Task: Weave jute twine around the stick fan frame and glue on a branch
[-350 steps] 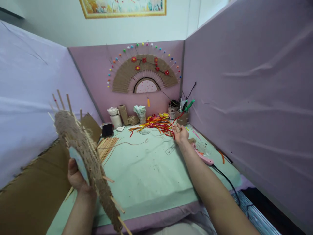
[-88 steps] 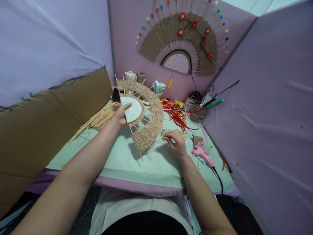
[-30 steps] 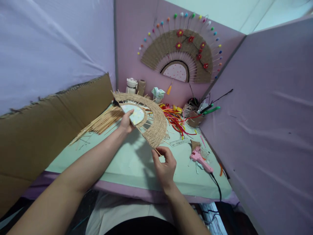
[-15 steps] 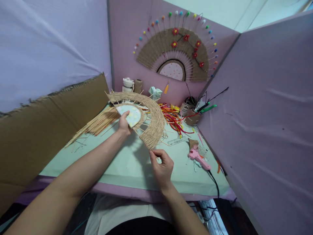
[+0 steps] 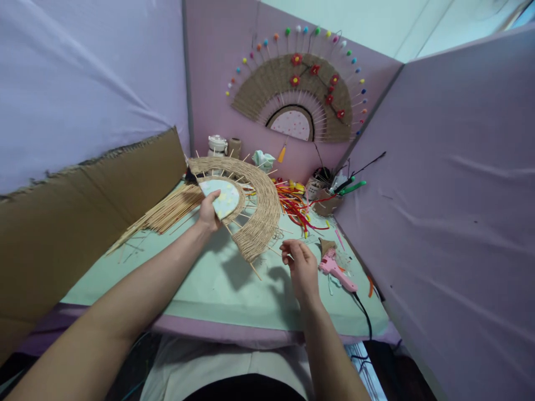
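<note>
My left hand [image 5: 210, 210] grips a half-round fan [image 5: 261, 195] of thin wooden sticks and woven twine, tilted above the table. Its thumb lies on the pale patterned half-circle [image 5: 224, 197] at the fan's centre; the other fingers are underneath, out of sight. Bare stick ends poke out past the woven band. My right hand [image 5: 300, 264] is off the fan's lower right edge, close to the tip of one stick. Its fingers are curled together; anything between them is too small to make out.
Loose sticks [image 5: 169, 209] lie in a pile at left beside a cardboard wall [image 5: 92, 178]. Red and orange pipe cleaners [image 5: 295, 206] and a tool cup [image 5: 328, 203] are behind. A pink glue gun [image 5: 337, 273] with cord rests at right. A finished fan [image 5: 267, 83] hangs on the back wall.
My right hand has left the fan's lower corner and moved right and slightly up, to near another stick's tip. My left hand keeps its hold on the fan.
</note>
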